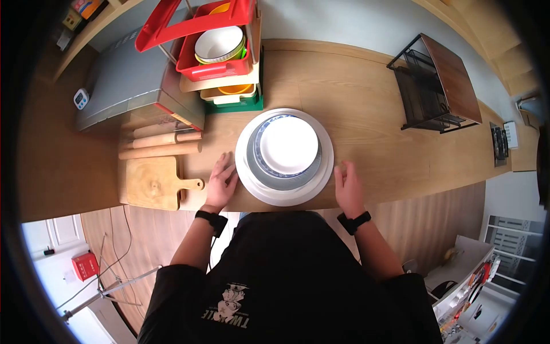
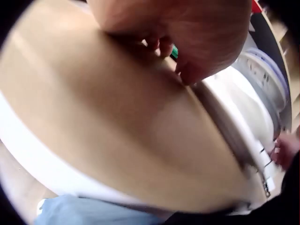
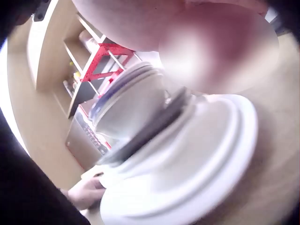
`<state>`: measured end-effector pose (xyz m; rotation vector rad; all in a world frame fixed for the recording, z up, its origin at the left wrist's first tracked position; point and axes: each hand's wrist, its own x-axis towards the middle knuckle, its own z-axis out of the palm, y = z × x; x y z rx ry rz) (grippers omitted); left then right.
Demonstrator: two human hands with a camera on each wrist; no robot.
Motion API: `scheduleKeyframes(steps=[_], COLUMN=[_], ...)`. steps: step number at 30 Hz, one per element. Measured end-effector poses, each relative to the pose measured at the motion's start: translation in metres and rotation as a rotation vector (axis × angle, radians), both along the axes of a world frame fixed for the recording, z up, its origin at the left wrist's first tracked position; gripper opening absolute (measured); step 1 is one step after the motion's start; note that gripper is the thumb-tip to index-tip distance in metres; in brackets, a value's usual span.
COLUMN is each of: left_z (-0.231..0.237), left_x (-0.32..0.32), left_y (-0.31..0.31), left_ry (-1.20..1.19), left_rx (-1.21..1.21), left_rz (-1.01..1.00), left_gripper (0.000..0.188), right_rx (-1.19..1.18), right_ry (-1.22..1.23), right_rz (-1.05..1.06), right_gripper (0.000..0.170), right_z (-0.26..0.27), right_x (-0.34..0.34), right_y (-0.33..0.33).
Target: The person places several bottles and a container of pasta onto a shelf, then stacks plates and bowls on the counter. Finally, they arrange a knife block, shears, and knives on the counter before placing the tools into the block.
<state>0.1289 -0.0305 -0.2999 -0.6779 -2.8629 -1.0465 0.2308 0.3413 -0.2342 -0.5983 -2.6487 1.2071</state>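
Note:
A stack of dishes stands in the middle of the wooden counter. At its base lies a large white plate; above it come a grey dish, a blue-patterned rim and a white round dish on top. My left hand rests on the counter just left of the large plate, fingers loosely bent. On the other side my right hand is beside the plate's right edge, its fingers loosely bent. Both hands hold nothing. The right wrist view shows the large plate below my blurred right hand.
Left of my left hand lie a wooden cutting board and rolling pins. Behind them stands a grey box-shaped appliance. A red rack with bowls is at the back, a black-framed shelf at the back right.

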Motion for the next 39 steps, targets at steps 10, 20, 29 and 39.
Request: scheduleKeyframes(steps=[10, 20, 29, 39], left_z=[0.010, 0.033, 0.061, 0.056], left_x=[0.006, -0.038, -0.107, -0.117], left_y=[0.024, 0.074, 0.071, 0.066], left_ry=[-0.912, -0.974, -0.169, -0.392], left_rx=[0.620, 0.420, -0.893, -0.780], left_rz=[0.162, 0.002, -0.343, -0.350], left_gripper=[0.048, 0.043, 0.129, 0.151], right_rx=[-0.950, -1.091, -1.005, -1.034], right_ry=[-0.292, -0.173, -0.070, 0.002], right_rz=[0.059, -0.128, -0.348, -0.470], right_gripper=[0.027, 0.026, 0.025, 0.025], right_z=[-0.061, -0.067, -0.067, -0.081], right_x=[0.030, 0.024, 0.010, -0.026], right_y=[-0.002, 0.024, 0.035, 0.049])
